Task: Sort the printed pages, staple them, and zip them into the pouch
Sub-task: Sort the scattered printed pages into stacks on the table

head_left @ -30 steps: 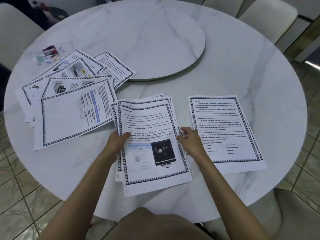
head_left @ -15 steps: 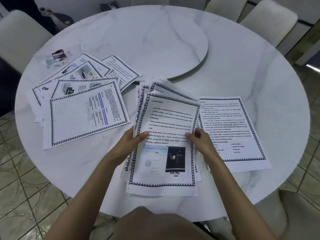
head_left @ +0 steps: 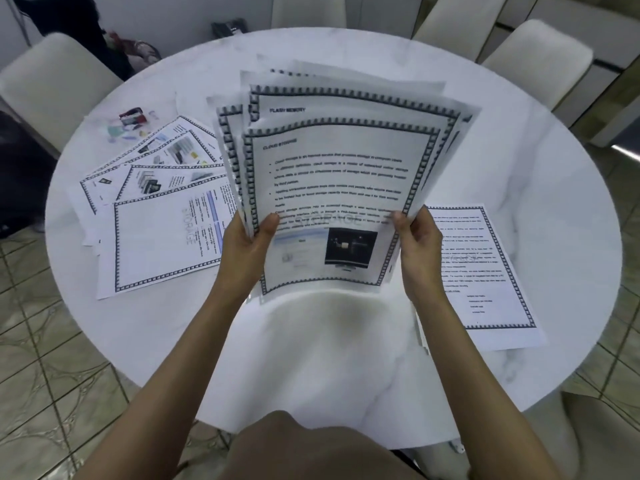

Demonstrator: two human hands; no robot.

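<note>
A fanned stack of printed pages (head_left: 332, 174) with black patterned borders is raised off the round marble table (head_left: 519, 140), tilted toward me. My left hand (head_left: 247, 244) grips its left edge, thumb on the front sheet. My right hand (head_left: 417, 244) grips the right edge the same way. A single text page (head_left: 481, 268) lies flat on the table to the right. Several more pages (head_left: 162, 209) lie spread on the left, the nearest one reading STORAGE. A clear pouch with small coloured items and a red stapler-like object (head_left: 131, 121) sits at the far left.
Pale upholstered chairs (head_left: 52, 77) ring the table on the left, at the back and on the right. A dark phone-like object (head_left: 230, 27) lies beyond the table's far edge. Tiled floor shows on both sides. The raised centre disc of the table is hidden behind the held pages.
Both hands have lifted the middle stack off the table and tilted it upright toward me, fanning its sheets. The pages on the left and right have stayed where they were.
</note>
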